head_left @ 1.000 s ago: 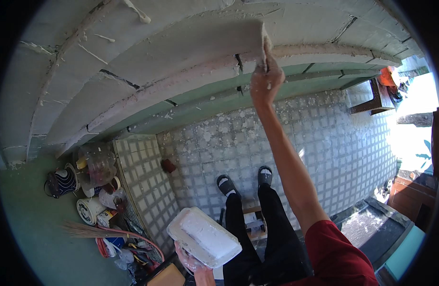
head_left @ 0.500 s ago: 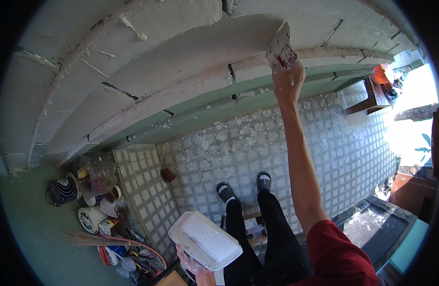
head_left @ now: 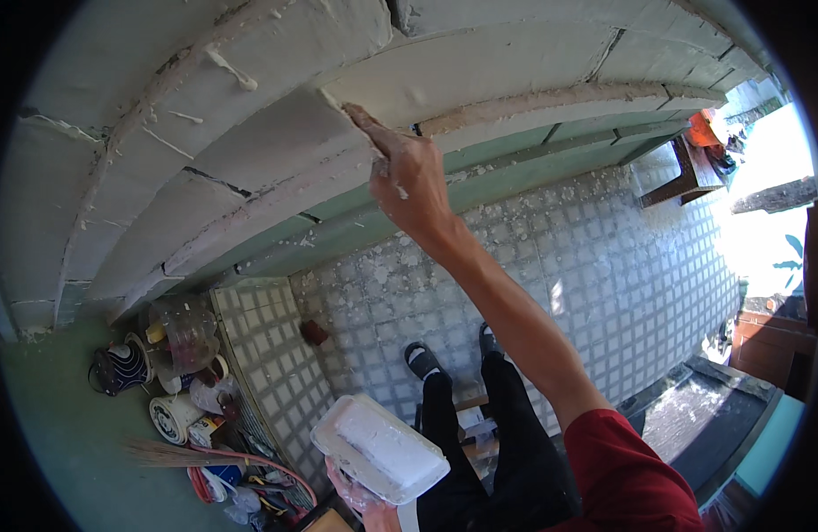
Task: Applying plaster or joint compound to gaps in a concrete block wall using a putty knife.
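My right hand [head_left: 412,183] is closed around a putty knife [head_left: 362,117], its blade laid against the pale plank-like wall [head_left: 498,62]. The fingers hide most of the handle, and white paste spots the hand. Smooth, damp-looking paste covers the board to the right of the blade. Low in front of my body, my left hand [head_left: 357,496] grips a white plastic tub [head_left: 381,449] from below and the side. White smears coat the tub's upper face; how much paste it holds I cannot tell.
A tiled floor [head_left: 507,253] spotted with white drips lies below. Buckets [head_left: 174,417], plastic bags and a straw broom [head_left: 183,454] crowd the lower left beside a tiled step [head_left: 271,328]. A wooden bench [head_left: 684,177] stands at the far right, and a dark-topped table [head_left: 693,417] nearer.
My right hand has swept the putty knife leftward and slightly down along the wall, past the dark joint. The left hand and tub have barely shifted.
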A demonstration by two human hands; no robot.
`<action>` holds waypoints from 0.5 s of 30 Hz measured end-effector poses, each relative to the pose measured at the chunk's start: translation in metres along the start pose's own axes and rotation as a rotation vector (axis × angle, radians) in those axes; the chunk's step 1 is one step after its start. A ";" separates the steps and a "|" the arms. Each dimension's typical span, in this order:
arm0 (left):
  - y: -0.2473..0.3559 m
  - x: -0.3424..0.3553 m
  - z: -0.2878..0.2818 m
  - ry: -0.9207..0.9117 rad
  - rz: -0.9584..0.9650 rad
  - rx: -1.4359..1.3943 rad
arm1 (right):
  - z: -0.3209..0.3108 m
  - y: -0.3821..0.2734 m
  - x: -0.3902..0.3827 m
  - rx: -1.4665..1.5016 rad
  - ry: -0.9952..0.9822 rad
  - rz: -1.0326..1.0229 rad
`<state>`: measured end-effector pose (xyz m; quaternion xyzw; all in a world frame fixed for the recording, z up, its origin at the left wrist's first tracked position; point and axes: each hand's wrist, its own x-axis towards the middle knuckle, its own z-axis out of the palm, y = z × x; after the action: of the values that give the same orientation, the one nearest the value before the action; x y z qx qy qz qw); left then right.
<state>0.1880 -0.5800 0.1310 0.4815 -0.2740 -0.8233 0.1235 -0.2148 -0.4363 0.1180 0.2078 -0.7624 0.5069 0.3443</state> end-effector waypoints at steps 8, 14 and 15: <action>0.000 0.001 -0.011 -0.087 0.062 0.079 | -0.100 0.053 0.024 -0.181 0.299 0.308; 0.007 -0.005 -0.001 0.012 0.041 0.015 | -0.034 -0.005 0.026 -0.263 0.149 0.413; 0.006 -0.005 -0.001 0.002 0.066 0.061 | -0.017 -0.019 0.025 -0.292 0.104 0.413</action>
<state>0.1909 -0.5831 0.1373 0.4768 -0.3144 -0.8095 0.1360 -0.2138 -0.4275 0.1524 -0.0304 -0.8350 0.4611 0.2986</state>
